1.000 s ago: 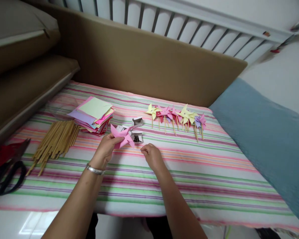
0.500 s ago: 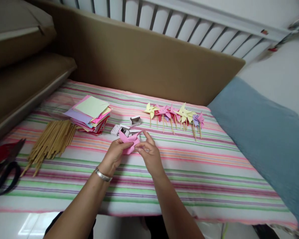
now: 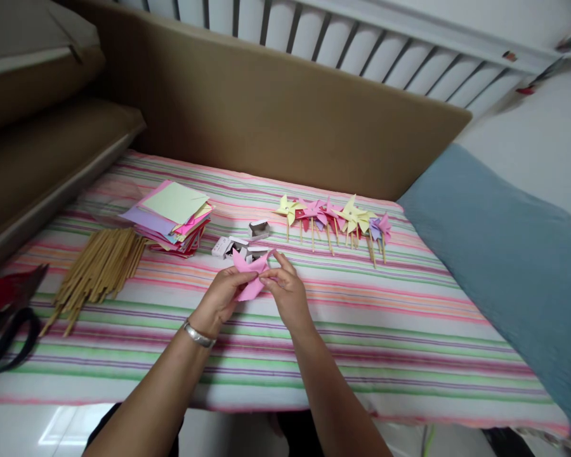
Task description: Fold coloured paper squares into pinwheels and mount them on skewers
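Observation:
A pink paper pinwheel (image 3: 250, 289) with folded blades is held between my two hands above the striped cloth. My left hand (image 3: 223, 293) grips its left side, thumb lying on top near the centre. With thumb and index finger, my right hand (image 3: 285, 285) pinches the paper close to the middle; its other fingers are partly raised. Whether a pin sits in the centre is too small to tell. Just beyond the hands are a small open box (image 3: 222, 247) with dark bits in it and another small box part (image 3: 259, 230).
Finished pinwheels on sticks (image 3: 354, 216) lie at the back right. A stack of coloured paper squares (image 3: 174, 204) is at the left, with a bundle of wooden sticks (image 3: 98, 263) before it. Black-handled scissors (image 3: 12, 339) rest at the far left. A brown board (image 3: 276, 120) stands behind.
The pink pinwheel has turned slightly, and its lower blade hangs lower. My right fingertips have shifted a little nearer its centre.

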Available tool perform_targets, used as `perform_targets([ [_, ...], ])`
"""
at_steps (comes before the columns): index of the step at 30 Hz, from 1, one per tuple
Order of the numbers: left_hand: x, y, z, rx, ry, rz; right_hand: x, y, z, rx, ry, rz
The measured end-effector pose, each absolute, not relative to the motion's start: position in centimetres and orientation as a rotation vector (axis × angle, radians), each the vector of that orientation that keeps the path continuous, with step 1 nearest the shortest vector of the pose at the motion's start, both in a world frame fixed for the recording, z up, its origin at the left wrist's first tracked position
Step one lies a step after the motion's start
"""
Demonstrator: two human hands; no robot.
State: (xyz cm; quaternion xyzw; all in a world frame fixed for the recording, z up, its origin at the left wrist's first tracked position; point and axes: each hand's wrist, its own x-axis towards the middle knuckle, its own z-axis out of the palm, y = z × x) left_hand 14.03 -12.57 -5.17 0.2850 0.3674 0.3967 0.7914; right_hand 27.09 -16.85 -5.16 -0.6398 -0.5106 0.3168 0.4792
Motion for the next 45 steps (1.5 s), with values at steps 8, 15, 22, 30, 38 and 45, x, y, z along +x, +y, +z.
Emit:
perform_targets([
  [8,13.99,-12.72,-5.22,0.679,0.854,0.884,27.02,-16.78,-5.42,-1.51,-1.156,0.886],
  [15,13.99,-12.77,-5.16,0.664,0.824,0.881,27.19,-16.7,-5.59,-1.532,-1.129,0.901],
  [22,14.09,-12.77,-4.91,0.701,0.857,0.887,27.01,-16.77,-5.33,-1.532,-1.162,0.81],
  [30,14.19,-12.81,-4.69,0.72,0.865,0.885,27.08,-16.75,-5.45,-1.538,-1.166,0.81],
  [38,14.06,-12.71,-5.08,0.833,0.83,0.916,27.15,-16.74,-5.3,-1.464,-1.065,0.957],
  [45,14.05,-12.64,-5.29,0.839,0.834,0.914,26.98,-16.75,-5.35,-1.405,-1.0,0.996],
])
